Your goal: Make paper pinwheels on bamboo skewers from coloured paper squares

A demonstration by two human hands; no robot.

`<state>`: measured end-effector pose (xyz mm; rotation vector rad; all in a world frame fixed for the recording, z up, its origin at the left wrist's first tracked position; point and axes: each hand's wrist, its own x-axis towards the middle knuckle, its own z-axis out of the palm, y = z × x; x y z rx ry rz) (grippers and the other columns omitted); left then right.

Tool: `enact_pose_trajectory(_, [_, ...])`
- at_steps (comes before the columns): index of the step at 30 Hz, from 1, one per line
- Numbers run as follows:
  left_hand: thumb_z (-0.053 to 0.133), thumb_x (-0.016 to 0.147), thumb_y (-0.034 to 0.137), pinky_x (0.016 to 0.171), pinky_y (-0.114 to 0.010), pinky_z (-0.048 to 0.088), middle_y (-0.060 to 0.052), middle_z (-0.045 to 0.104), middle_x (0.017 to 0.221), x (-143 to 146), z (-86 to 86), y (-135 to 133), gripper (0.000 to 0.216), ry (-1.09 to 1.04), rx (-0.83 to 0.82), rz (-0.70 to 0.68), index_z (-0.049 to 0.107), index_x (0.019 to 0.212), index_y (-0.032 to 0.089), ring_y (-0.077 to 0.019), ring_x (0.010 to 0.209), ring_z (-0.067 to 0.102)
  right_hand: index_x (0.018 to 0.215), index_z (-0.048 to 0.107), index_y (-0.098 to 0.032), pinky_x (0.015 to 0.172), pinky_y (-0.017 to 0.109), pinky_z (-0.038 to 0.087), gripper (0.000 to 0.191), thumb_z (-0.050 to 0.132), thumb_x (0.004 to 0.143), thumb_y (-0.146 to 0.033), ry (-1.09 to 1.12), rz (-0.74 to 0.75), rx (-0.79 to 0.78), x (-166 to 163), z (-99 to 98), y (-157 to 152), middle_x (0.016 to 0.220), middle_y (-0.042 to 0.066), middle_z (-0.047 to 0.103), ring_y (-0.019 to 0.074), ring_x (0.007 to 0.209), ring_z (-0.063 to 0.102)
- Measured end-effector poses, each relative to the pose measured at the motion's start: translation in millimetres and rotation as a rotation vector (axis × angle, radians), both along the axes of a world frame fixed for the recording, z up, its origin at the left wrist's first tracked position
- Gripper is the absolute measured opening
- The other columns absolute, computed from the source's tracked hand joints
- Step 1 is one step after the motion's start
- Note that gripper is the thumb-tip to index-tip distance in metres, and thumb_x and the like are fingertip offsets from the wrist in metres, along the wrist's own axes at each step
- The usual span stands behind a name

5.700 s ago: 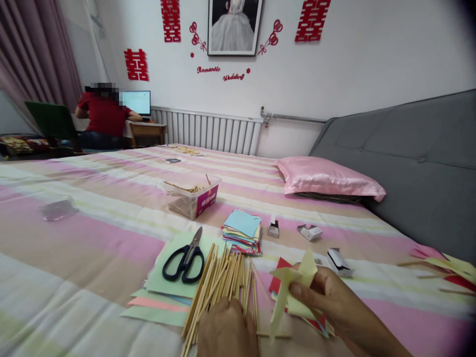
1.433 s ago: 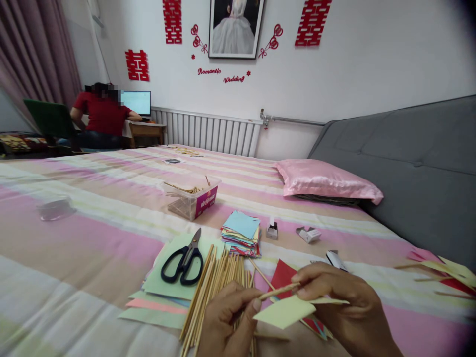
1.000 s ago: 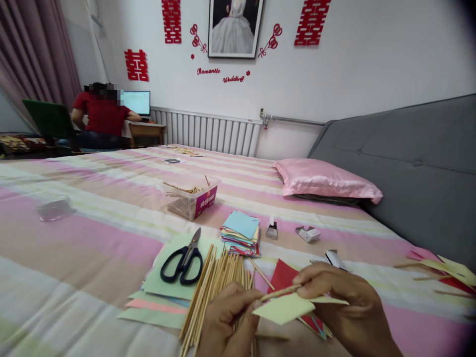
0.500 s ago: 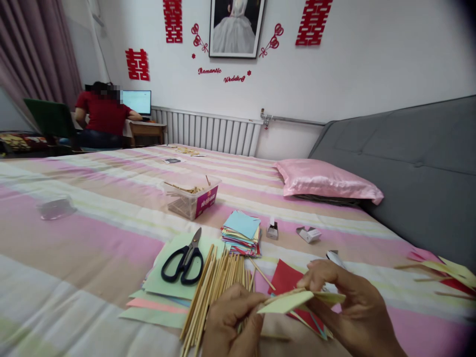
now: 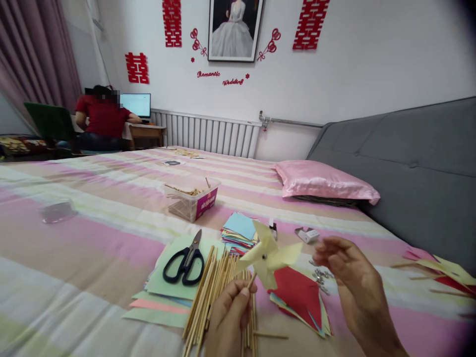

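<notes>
My left hand [image 5: 232,312] pinches the wooden stick of a pale yellow paper pinwheel [image 5: 266,255], whose blades face up with a small metal pin at the centre. To the right of it, my right hand [image 5: 355,282] is raised, empty, with its fingers loosely bent and apart from the pinwheel. Beneath the pinwheel lie red and other coloured paper squares [image 5: 297,297]. Small metal pins [image 5: 322,277] are scattered beside my right hand. A bundle of wooden sticks [image 5: 203,292] lies under and left of my left hand.
Black-handled scissors [image 5: 186,263] rest on green paper sheets [image 5: 159,310]. Further off are a stack of coloured paper [image 5: 238,228], a clear tub [image 5: 191,201] of sticks and a small opened box [image 5: 308,234]. Finished pinwheels [image 5: 446,270] lie far right. A person [image 5: 102,116] sits at a desk.
My right hand has let go of the yellow paper and moved right. The pinwheel has been turned upright in my left hand, so its blades now face me.
</notes>
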<state>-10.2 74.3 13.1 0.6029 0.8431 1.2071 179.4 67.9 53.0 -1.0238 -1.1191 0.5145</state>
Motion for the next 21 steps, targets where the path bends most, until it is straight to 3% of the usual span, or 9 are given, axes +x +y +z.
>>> enact_pose_trajectory(2, [0.072, 0.060, 0.026, 0.046, -0.012, 0.032, 0.002, 0.060, 0.056, 0, 1.4, 1, 0.015, -0.133, -0.016, -0.006, 0.065, 0.065, 0.014, -0.0031, 0.045, 0.043, 0.080, 0.053, -0.021, 0.054, 0.022, 0.041, 0.014, 0.055, 0.080, -0.035, 0.053, -0.086, 0.017, -9, -4.7, -1, 0.063, -0.003, 0.050, 0.0113, 0.056, 0.049])
enact_pose_trajectory(6, [0.070, 0.064, 0.026, 0.046, -0.012, 0.034, 0.004, 0.057, 0.054, 3, 8.3, -2, 0.013, -0.244, 0.033, 0.002, 0.065, 0.069, 0.015, -0.0025, 0.043, 0.041, 0.054, 0.048, -0.019, 0.045, 0.021, 0.035, 0.031, 0.052, 0.081, -0.035, -0.129, -0.092, -0.051, -50, -14.5, -8, 0.048, -0.003, 0.045, 0.0108, 0.046, 0.043])
enact_pose_trajectory(11, [0.070, 0.065, 0.027, 0.048, -0.014, 0.037, 0.003, 0.058, 0.054, 10, 6.0, -9, 0.016, -0.228, 0.065, -0.028, 0.067, 0.075, 0.014, -0.0037, 0.045, 0.046, 0.081, 0.068, -0.017, 0.052, 0.024, 0.049, 0.023, 0.057, 0.076, -0.037, -0.231, -0.087, -0.131, -96, -31.6, -23, 0.073, 0.006, 0.066, 0.0174, 0.060, 0.060])
enact_pose_trajectory(15, [0.074, 0.060, 0.029, 0.058, -0.019, 0.044, -0.002, 0.066, 0.062, 22, 0.6, -18, 0.021, -0.134, 0.136, -0.054, 0.068, 0.073, 0.014, -0.0113, 0.060, 0.059, 0.090, 0.070, -0.017, 0.071, 0.031, 0.055, 0.030, 0.062, 0.072, -0.040, -0.027, -0.142, -0.117, -98, -50.1, -37, 0.090, 0.010, 0.071, 0.0253, 0.085, 0.065])
enact_pose_trajectory(21, [0.074, 0.058, 0.036, 0.048, -0.021, 0.041, -0.003, 0.066, 0.052, 28, -11.1, -52, 0.025, -0.016, 0.252, -0.105, 0.063, 0.068, 0.016, -0.0135, 0.049, 0.058, 0.084, 0.072, -0.016, 0.067, 0.029, 0.056, 0.030, 0.061, 0.072, -0.042, 0.068, -0.192, -0.161, -95, -58.9, -65, 0.084, 0.010, 0.073, 0.0252, 0.078, 0.068])
